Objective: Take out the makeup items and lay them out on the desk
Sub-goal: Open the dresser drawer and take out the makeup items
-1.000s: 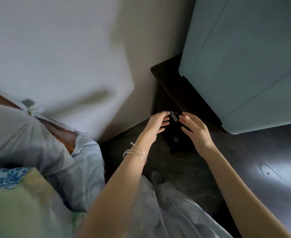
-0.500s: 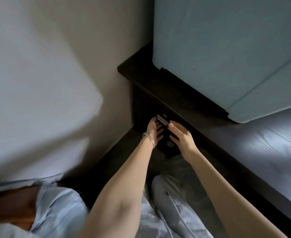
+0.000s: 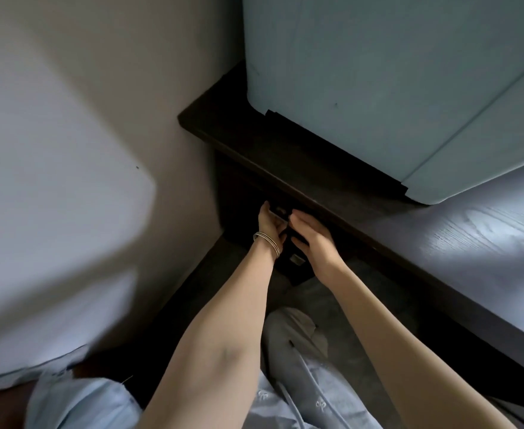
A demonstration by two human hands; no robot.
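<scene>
Both hands [image 3: 288,233] have closed in, seemingly gripping the drawer handle [image 3: 278,215].

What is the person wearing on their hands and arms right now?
Both forearms are bare, with no sleeves showing. The left hand has a stack of thin silver bangles at the wrist. The right hand shows no jewellery, glove or watch.
</scene>
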